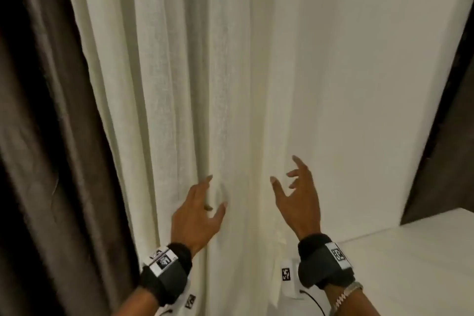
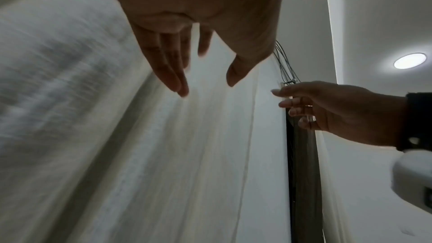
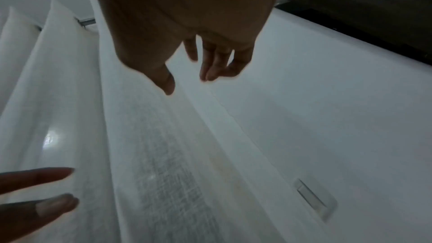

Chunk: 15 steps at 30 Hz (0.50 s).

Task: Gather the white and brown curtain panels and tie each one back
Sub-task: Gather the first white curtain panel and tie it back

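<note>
Both curtains hang loose and untied, so nearly everything is left. White curtain [image 1: 179, 84] fills the frame's middle; brown curtain [image 1: 38, 136] runs down the left edge. Right of the white one's free edge, bare wall [image 1: 372, 84] gives open room. Left hand [image 1: 197, 210] touches a fold with spread fingers; right hand [image 1: 297, 200] hovers open, gripping nothing.

White curtain panel [image 1: 179, 84]: off-white, plain, with a fine woven texture. Brown curtain panel [image 1: 46, 136]: dark brown, plain. Wall [image 1: 372, 72]: flat white. Ledge [image 1: 410, 264] below it: white. Wristbands [image 1: 324, 263]: black with grey straps, each carrying white tags printed with black square-patterned markers. Bracelet [image 1: 346, 295]: silver. Ceiling lamp [image 2: 409, 60]: white.
</note>
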Each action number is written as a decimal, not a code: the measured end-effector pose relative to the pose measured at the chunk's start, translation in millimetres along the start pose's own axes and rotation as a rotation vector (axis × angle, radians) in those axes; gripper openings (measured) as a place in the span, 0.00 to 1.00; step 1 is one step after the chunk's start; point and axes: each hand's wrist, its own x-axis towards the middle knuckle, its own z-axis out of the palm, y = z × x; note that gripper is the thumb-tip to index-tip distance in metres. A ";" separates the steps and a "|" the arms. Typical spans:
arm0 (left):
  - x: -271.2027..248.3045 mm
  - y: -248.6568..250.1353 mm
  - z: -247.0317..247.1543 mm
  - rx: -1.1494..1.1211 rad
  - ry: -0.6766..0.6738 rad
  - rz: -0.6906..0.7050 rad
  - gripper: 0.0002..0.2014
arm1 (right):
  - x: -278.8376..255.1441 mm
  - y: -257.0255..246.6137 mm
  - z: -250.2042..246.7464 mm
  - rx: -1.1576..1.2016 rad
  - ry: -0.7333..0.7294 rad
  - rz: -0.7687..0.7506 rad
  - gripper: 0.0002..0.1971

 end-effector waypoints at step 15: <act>85.4 35.4 94.0 -0.083 0.311 -0.127 0.49 | 104.4 58.2 57.1 0.410 -0.292 0.100 0.31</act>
